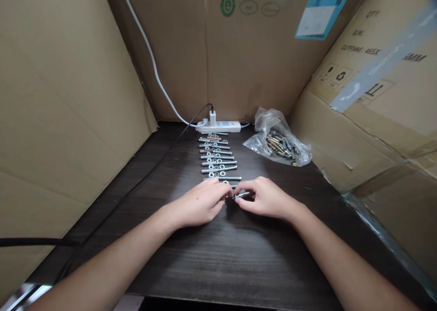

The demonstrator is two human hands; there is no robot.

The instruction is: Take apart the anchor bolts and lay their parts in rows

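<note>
Both hands meet low over the dark table, just in front of a column of metal bolts [218, 158] laid side by side. Nuts and washers [222, 167] lie between those bolts. My right hand [264, 196] pinches a shiny metal bolt [244, 194] between thumb and fingers. At the bolt's left end, my left hand [206, 202] has its thumb and fingertips closed together; whatever they grip is too small and too covered to make out. The nearest bolt of the column is partly hidden behind the fingers.
A clear plastic bag [266, 119] of metal fasteners lies at the back right. Behind the bolts stands a white power strip [225, 127] with a plugged-in adapter. A black cable [143, 176] crosses the table's left side. Cardboard walls [177, 56] enclose the back and sides.
</note>
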